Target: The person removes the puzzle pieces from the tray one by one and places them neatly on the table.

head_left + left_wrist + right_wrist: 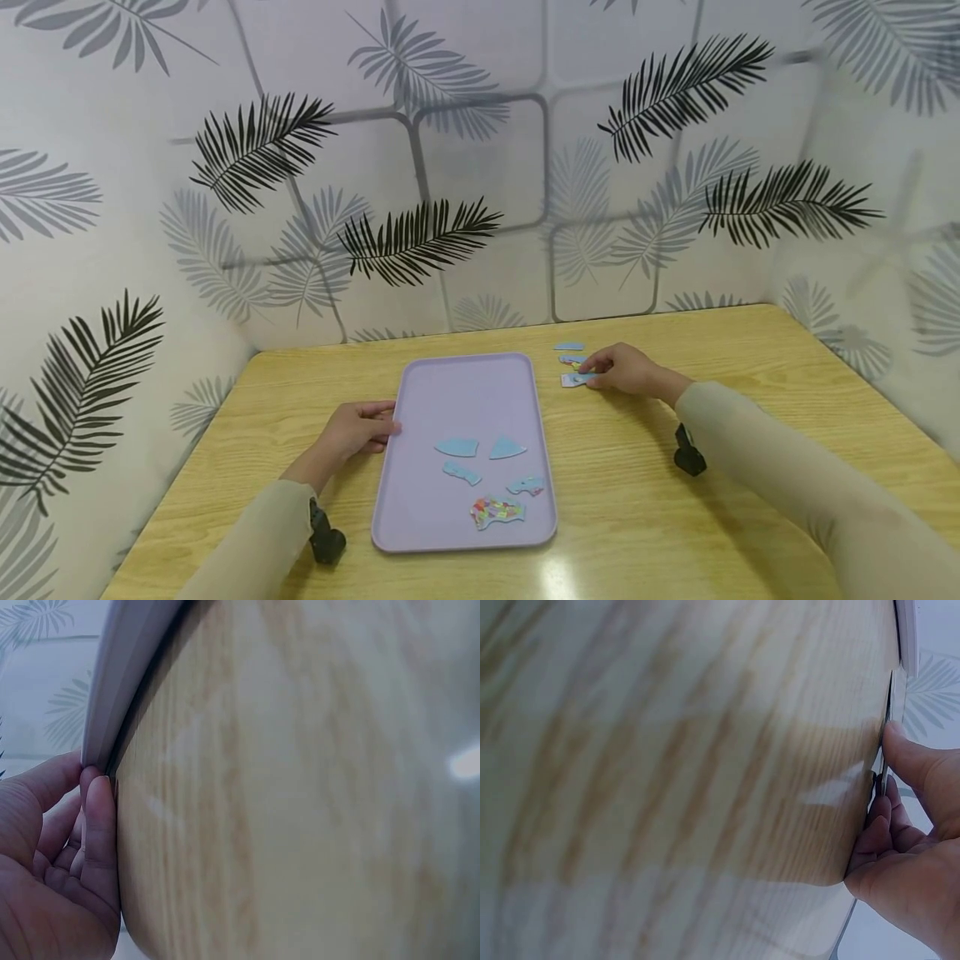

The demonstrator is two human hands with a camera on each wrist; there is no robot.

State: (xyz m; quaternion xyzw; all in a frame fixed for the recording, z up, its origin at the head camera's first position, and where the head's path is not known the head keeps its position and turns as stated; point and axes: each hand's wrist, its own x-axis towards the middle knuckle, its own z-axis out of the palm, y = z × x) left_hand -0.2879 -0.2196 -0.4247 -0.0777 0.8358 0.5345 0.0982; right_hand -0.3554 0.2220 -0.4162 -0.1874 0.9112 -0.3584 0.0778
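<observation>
A lilac tray (457,400) lies on the wooden table, with several flat light-blue puzzle pieces (457,447) and a multicoloured piece (498,511) on it. My left hand (362,429) grips the tray's left rim; in the left wrist view the thumb and fingertips meet at the tray edge (124,671). To the right of the tray, my right hand (626,371) pinches a light-blue and white puzzle piece (573,380) at its right end. The right wrist view shows this thin piece edge-on by the thumb. Behind it lie a partly covered piece (567,360) and a narrow blue piece (569,346).
The wooden table (630,517) stands against walls covered in leaf-patterned wallpaper (495,183). A black wrist camera (326,537) hangs below the left sleeve, and another black camera (688,452) below the right sleeve.
</observation>
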